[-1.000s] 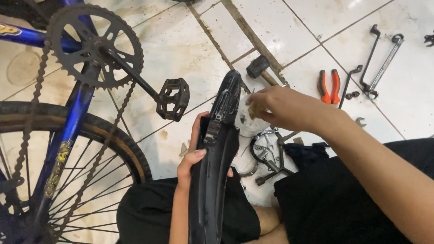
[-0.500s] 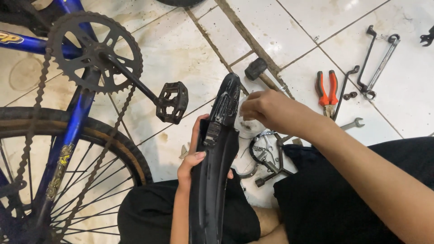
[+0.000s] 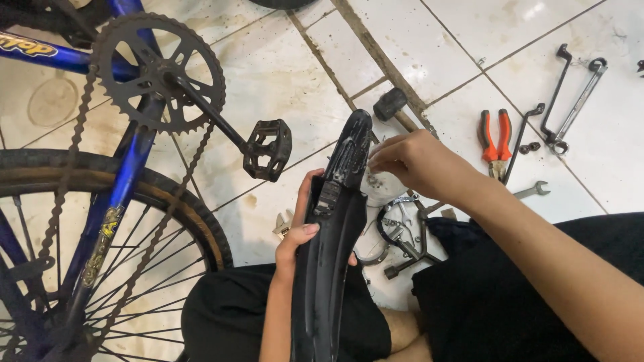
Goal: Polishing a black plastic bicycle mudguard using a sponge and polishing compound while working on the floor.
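Black plastic, the one mudguard (image 3: 332, 234) runs up the middle of the frame from my lap. My left hand (image 3: 298, 234) has its grip wrapped round the mudguard's middle to steady it upright. My right hand (image 3: 419, 161) pinches at its top end, fingertips narrow; what they hold I cannot tell. On the tiled floor (image 3: 282, 74) at upper right, tools lie within reach: one pair of orange pliers (image 3: 495, 137), one small spanner (image 3: 533, 191), two long wrenches (image 3: 570, 94). One blue bike (image 3: 127, 174) fills the left of the frame, with one pedal (image 3: 268, 149) beside the mudguard.
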